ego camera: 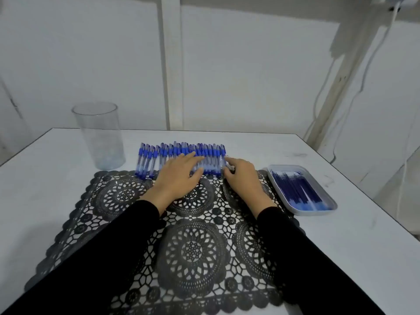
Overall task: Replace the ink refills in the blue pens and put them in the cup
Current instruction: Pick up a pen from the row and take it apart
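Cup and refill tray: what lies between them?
In the head view, the row of blue pens, with the left hand flat on it and the right hand at its right end.

The white table (341,258) carries a lace mat (193,248) just short of the fingers (197,158), pens (147,158) (blue-capped) under them, a cup (100,137) to their left, a tray (318,213) to their right.

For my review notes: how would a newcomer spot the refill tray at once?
Find the black lace mat on the white table. Off the mat's right edge, right of the right hand, lies a shallow pale tray. It alone holds loose dark-blue refills, unlike the tall clear cup at far left.
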Demonstrator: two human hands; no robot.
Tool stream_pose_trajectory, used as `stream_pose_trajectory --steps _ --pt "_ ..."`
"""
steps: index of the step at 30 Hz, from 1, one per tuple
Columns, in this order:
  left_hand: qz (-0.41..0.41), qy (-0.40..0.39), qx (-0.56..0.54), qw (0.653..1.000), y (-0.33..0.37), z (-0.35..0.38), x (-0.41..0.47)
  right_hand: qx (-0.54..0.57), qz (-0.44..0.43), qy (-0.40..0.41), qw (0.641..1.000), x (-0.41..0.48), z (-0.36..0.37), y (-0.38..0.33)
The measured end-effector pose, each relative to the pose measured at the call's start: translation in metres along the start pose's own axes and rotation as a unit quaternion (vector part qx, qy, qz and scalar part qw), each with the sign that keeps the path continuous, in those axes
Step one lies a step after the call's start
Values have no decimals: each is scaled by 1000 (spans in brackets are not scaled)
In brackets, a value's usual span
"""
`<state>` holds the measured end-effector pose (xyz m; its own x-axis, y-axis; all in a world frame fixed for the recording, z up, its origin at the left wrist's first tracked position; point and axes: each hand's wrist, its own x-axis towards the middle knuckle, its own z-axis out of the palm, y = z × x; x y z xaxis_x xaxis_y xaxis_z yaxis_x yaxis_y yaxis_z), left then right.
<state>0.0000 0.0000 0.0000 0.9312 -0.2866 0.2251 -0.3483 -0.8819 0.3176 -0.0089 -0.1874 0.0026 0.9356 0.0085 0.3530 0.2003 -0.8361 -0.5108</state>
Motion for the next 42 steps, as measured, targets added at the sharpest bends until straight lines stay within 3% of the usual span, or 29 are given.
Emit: stream_pose_trajectory --steps 10,16,25,28,31,34,38,42 --pt "-15 -76 61 995 -6 11 22 -3 32 14 999 22 8 10" --pt "-4 -80 59 995 -7 11 19 18 91 41 995 34 11 11" --pt "-3 -88 63 994 -7 10 19 68 93 97 989 23 0 10" --pt "-7 -50 48 998 -6 7 18 114 62 129 983 13 -1 5" --pt "5 55 -24 998 -1 1 13 173 30 152 973 2 4 -7" --pt "-3 154 -179 972 10 -5 4 235 14 151 960 -8 9 -22" --pt "-44 177 -329 927 19 -3 0 260 -20 147 954 -17 19 -38" --pt "-104 213 -535 811 26 -4 2 271 -24 159 949 -21 25 -48"
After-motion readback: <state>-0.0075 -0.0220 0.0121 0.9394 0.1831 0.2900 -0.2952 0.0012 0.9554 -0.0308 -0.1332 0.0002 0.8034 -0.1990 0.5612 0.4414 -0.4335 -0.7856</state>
